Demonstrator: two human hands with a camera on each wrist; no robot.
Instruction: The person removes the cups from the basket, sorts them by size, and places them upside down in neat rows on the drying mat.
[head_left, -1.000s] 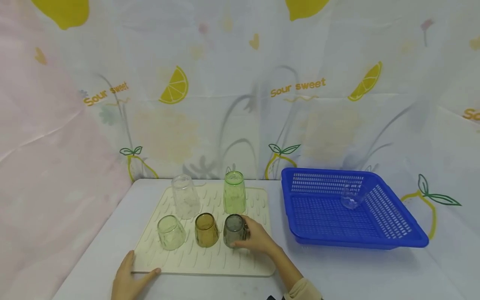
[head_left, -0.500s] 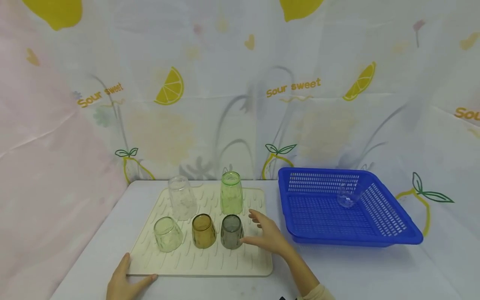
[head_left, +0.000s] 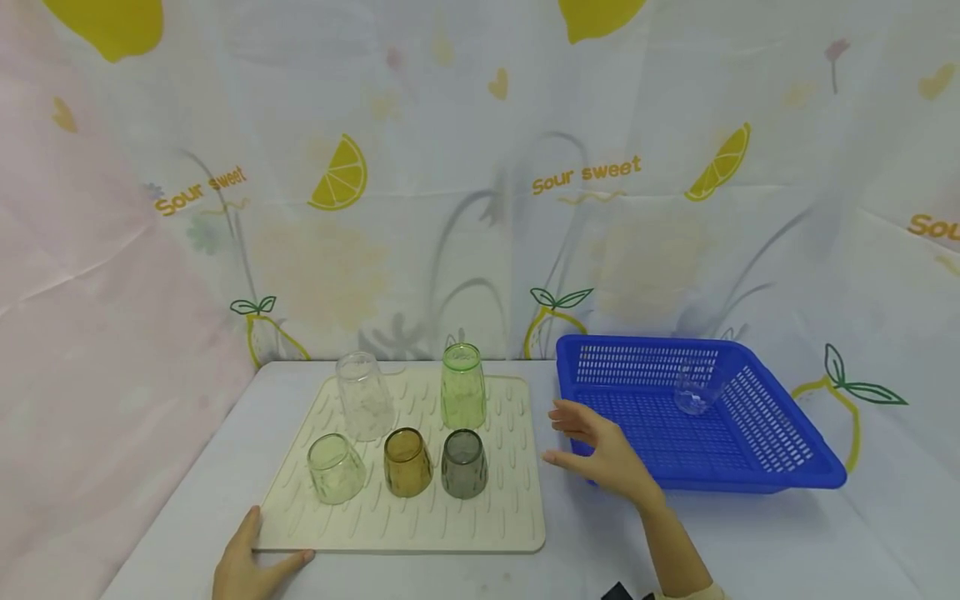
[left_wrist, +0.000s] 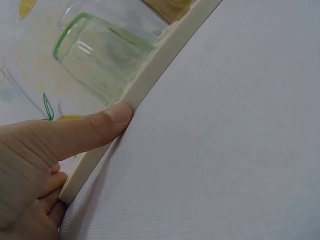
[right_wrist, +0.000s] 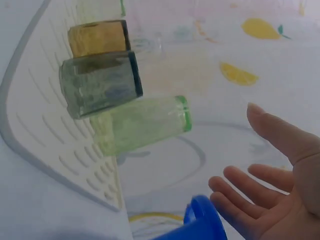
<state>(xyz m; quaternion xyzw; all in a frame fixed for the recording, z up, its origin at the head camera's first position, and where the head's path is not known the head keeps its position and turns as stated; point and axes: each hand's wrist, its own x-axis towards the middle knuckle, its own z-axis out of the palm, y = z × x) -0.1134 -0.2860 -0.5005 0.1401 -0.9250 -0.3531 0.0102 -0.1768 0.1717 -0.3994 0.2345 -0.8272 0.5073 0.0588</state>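
Note:
A cream draining mat [head_left: 502,517] lies on the table and bears several glasses. In its front row stand a pale green glass [head_left: 336,471], an amber glass [head_left: 407,462] and a dark grey glass [head_left: 464,464]. Behind them are a tall clear glass [head_left: 364,398] and a tall green glass [head_left: 462,387]. My left hand [head_left: 243,567] holds the mat's front left corner, thumb [left_wrist: 119,112] on the front edge and fingers at the left side. My right hand [head_left: 607,454], holding nothing, hovers between mat and basket, fingers spread from the thumb.
A blue plastic basket [head_left: 712,482] stands right of the mat, close behind my right hand. One clear glass [head_left: 693,396] is inside, toward its back right. A lemon-print cloth [head_left: 420,267] hangs behind the table.
My right hand has let go of the dark grey glass and moved right, off the mat to the basket's near left side. The glass stays on the mat. The left hand keeps its place.

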